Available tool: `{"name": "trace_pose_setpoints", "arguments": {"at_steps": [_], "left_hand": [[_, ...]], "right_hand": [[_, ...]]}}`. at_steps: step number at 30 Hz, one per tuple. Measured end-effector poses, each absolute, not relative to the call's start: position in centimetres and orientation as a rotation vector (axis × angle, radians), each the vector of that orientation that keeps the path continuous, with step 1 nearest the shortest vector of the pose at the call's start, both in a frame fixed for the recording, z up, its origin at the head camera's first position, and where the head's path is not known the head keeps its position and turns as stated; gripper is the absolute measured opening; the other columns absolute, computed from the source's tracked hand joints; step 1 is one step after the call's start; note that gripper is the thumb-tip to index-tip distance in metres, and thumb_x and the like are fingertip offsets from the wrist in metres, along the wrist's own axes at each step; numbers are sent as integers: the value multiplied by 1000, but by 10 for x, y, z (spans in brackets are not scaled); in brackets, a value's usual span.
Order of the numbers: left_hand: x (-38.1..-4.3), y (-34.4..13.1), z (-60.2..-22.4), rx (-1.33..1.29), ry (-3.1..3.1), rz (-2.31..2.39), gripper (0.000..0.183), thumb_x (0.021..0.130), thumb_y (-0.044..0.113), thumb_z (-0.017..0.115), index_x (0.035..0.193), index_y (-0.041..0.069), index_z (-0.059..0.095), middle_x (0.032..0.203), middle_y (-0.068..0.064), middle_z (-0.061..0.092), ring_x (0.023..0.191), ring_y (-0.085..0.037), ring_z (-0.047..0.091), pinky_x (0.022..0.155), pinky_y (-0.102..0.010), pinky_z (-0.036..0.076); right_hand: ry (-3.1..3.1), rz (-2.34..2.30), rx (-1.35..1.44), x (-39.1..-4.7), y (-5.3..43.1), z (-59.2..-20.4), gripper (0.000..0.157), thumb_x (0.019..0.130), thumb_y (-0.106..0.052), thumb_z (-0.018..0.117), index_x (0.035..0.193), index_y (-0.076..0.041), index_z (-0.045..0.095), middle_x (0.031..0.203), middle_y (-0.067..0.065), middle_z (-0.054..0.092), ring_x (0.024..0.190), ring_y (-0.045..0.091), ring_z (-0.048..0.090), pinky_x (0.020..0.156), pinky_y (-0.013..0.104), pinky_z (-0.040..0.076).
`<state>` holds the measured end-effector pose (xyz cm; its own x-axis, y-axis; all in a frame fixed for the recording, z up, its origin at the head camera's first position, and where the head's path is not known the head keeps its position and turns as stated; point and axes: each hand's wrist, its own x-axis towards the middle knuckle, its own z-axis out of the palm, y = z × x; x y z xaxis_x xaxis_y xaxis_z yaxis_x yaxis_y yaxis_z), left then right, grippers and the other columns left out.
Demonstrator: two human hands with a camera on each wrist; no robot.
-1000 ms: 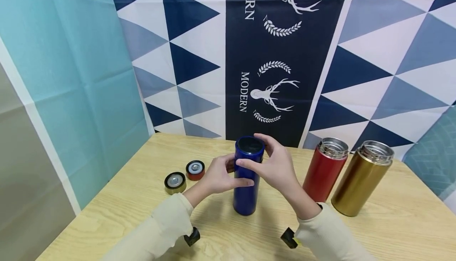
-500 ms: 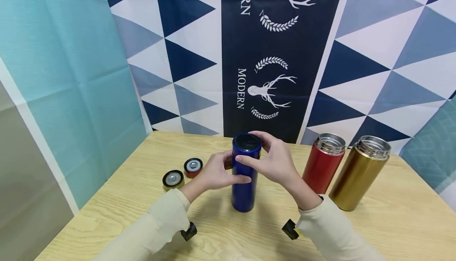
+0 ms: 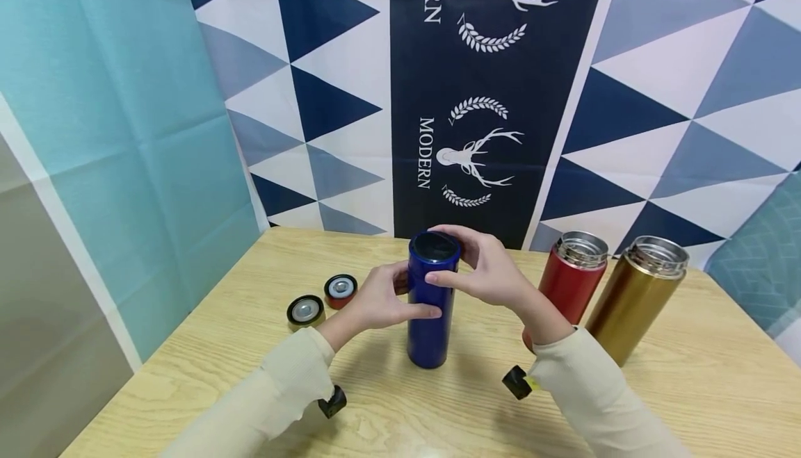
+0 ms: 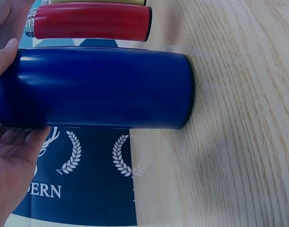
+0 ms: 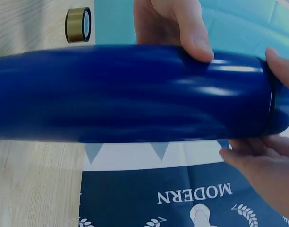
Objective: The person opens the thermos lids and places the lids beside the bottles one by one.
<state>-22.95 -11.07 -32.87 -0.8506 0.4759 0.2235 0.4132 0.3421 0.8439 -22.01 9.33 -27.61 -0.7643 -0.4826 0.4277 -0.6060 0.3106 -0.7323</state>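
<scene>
A blue thermos bottle (image 3: 428, 336) stands upright on the wooden table, in front of the patterned backdrop. My left hand (image 3: 378, 298) grips its upper body, thumb across the front and fingers behind. At the top, my right hand (image 3: 484, 270) holds the dark-topped lid (image 5: 282, 111), thumb on one side and fingers on the other. In the right wrist view a thin seam shows between lid and body. The blue bottle (image 4: 102, 87) fills much of the left wrist view, its base on the table.
To the right stand a lidless red thermos bottle (image 3: 576, 284) and a lidless gold one (image 3: 638, 305), steel necks showing. A gold lid (image 3: 306, 311) and a red lid (image 3: 341, 291) lie inside-up on the left. A printed cloth (image 3: 472, 62) hangs behind the table.
My right wrist has swung outward to the right and its thumb has shifted along the lid. My left hand keeps its grip; the blue bottle stays in place. The head view has shifted slightly.
</scene>
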Motion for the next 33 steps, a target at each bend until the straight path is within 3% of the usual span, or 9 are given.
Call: {"name": "trace_pose_setpoints", "arguments": {"at_steps": [11,17,19,27,33], "left_hand": [[-231,-112,-332,863,2497,1578,56,76,25,81,126,13,60,120,-5,69,109,-19,68,97,-34,54],[-229,-111,-332,863,2510,1584,55,76,26,81,125,14,60,119,-5,69,108,-19,68,96,-33,54],[-229,-111,-332,868,2517,1588,54,75,27,81,124,14,61,119,-4,69,108,-18,68,96,-33,55],[-227,-108,-333,871,2529,1588,55,76,28,81,126,15,60,120,-3,69,109,-18,68,96,-32,54],[-229,-109,-333,885,2561,1569,55,76,29,81,126,16,60,121,-2,69,110,-17,67,96,-31,54]], "right_hand": [[-2397,1552,1289,-233,100,-275,59,85,-10,72,135,4,46,129,29,57,118,45,57,103,44,48],[-2411,1644,1329,-237,103,-275,61,85,-14,72,137,3,44,132,29,54,119,46,55,100,27,51],[-2420,1665,1313,-237,104,-275,62,85,-16,72,138,0,43,134,29,53,120,45,55,100,26,51],[-2488,1641,905,-216,95,-278,78,79,-23,79,144,-6,39,144,19,47,133,41,47,110,52,39],[-2435,1462,532,-190,72,-276,77,75,-24,82,139,-5,44,136,17,55,129,35,53,109,51,41]]}}
